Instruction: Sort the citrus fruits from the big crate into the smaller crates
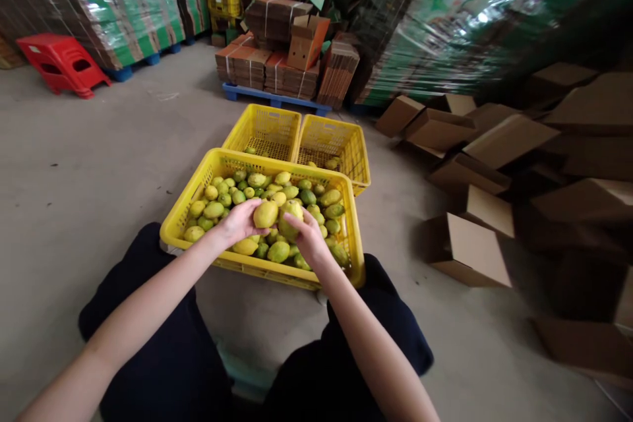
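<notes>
A yellow plastic crate (192, 184) full of yellow and green lemons (278, 252) stands between my knees. Above the fruit, my left hand (240, 221) is closed around a yellow lemon (266, 213). Close beside it, my right hand (307, 232) grips a larger greenish-yellow lemon (289, 216), thumb on its near side. The two held lemons are almost side by side; whether they touch I cannot tell. Parts of the fingers are hidden behind the fruit.
Behind the crate stand two more yellow crates (297, 120) with a few lemons at the bottom. Cardboard boxes (469, 250) lie heaped on the right. Flattened cartons (291, 79) sit on a blue pallet (274, 100). A red stool (62, 62) stands far left, near wrapped stacks (128, 6).
</notes>
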A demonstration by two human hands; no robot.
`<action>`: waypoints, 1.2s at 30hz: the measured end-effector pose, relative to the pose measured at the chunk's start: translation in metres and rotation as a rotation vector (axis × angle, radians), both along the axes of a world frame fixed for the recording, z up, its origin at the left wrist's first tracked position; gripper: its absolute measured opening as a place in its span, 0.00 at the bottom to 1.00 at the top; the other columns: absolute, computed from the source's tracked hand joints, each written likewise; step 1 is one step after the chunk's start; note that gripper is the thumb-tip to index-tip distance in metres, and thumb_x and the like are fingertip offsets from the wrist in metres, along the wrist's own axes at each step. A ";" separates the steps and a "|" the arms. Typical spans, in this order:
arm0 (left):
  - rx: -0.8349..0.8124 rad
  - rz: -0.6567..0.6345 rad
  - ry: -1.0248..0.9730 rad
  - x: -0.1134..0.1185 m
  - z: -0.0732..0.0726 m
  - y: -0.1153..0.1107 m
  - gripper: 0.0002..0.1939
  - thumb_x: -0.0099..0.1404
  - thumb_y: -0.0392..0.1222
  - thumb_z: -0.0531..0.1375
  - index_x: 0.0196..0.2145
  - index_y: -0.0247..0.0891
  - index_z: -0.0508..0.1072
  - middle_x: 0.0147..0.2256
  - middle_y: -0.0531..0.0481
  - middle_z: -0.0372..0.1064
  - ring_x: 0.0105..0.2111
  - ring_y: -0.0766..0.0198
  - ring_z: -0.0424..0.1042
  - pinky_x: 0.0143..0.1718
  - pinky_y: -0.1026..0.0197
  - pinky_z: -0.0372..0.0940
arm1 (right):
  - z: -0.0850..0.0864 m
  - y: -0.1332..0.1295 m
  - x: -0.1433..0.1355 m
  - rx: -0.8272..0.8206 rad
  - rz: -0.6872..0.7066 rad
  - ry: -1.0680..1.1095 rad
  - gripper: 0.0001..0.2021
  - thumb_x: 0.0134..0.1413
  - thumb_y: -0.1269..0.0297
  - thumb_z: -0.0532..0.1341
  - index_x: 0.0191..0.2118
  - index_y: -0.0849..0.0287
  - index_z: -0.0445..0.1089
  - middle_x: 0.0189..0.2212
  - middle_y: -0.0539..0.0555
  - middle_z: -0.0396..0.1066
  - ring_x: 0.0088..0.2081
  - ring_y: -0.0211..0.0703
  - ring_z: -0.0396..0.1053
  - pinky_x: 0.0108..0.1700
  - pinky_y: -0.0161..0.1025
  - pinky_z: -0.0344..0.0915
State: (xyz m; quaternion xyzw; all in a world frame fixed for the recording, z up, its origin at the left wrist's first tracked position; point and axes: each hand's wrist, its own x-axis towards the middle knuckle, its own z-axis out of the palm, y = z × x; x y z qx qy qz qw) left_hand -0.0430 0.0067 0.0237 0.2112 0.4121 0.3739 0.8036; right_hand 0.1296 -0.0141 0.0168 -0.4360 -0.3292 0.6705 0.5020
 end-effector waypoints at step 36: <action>0.026 0.251 -0.175 0.018 0.012 -0.006 0.24 0.71 0.59 0.54 0.34 0.33 0.73 0.28 0.45 0.74 0.26 0.65 0.75 0.27 0.66 0.72 | 0.004 0.004 0.001 -0.114 -0.143 0.240 0.21 0.41 0.44 0.69 0.37 0.52 0.69 0.31 0.49 0.77 0.25 0.42 0.71 0.27 0.39 0.67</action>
